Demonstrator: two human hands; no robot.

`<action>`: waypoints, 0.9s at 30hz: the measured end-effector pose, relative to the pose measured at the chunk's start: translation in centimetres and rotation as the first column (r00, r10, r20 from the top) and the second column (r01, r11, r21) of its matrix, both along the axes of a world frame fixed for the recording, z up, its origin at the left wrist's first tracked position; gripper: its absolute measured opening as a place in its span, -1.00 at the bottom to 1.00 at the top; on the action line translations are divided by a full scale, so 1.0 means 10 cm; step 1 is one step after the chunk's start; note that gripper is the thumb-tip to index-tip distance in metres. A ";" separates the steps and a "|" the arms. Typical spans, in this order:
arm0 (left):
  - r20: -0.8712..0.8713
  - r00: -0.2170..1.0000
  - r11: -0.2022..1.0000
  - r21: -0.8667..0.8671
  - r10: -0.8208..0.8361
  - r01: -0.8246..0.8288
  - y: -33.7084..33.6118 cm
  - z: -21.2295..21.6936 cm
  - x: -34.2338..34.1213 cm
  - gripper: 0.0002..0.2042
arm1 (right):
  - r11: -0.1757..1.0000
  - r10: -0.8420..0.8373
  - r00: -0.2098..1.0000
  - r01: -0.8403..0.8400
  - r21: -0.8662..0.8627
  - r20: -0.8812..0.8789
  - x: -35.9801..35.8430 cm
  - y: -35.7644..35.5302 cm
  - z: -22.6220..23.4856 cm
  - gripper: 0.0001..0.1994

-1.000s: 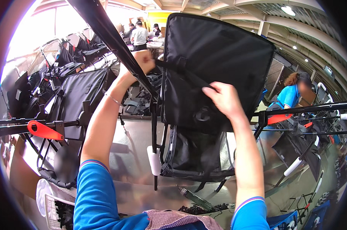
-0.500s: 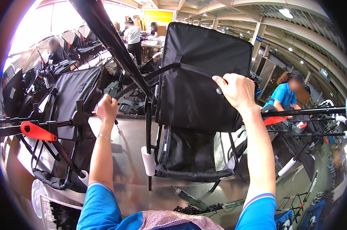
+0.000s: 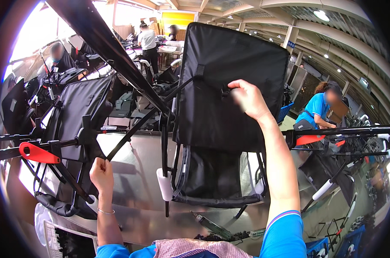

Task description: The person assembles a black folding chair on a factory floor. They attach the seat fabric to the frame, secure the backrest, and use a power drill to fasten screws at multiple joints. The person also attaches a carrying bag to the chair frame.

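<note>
My left hand is closed on the end of a black strap, beside the left chair-like frame. The strap runs taut up and right behind a thick black tube to a loop on a black fabric backrest. In front of the backrest, my right hand has thumb and fingers apart, partly blurred. A small dark piece, perhaps a buckle, shows just left of its fingertips. Below the backrest hangs a black fabric seat on a tubular frame. A white sleeve covers one tube.
A thick black tube slants across the upper left. Another black folding frame with a red lever stands left; a black bar crosses at right. A metal table lies beneath. A co-worker in blue works at right.
My left hand has moved down and left with the strap, drawing it straight. My right hand has shifted left, and the strap no longer stretches across the backrest to it.
</note>
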State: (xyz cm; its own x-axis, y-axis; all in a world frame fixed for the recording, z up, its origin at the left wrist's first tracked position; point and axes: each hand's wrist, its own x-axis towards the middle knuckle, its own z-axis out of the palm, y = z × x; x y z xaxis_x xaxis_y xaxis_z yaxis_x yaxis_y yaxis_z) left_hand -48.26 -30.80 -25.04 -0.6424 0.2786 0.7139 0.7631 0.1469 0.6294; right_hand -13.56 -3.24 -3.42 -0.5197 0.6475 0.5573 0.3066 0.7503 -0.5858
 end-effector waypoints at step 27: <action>0.140 0.985 0.966 -0.249 0.103 -0.066 0.63 -0.24 -0.04 -0.77 | 0.939 0.235 0.825 -0.329 -0.100 -0.513 0.28 0.18 0.35 -0.89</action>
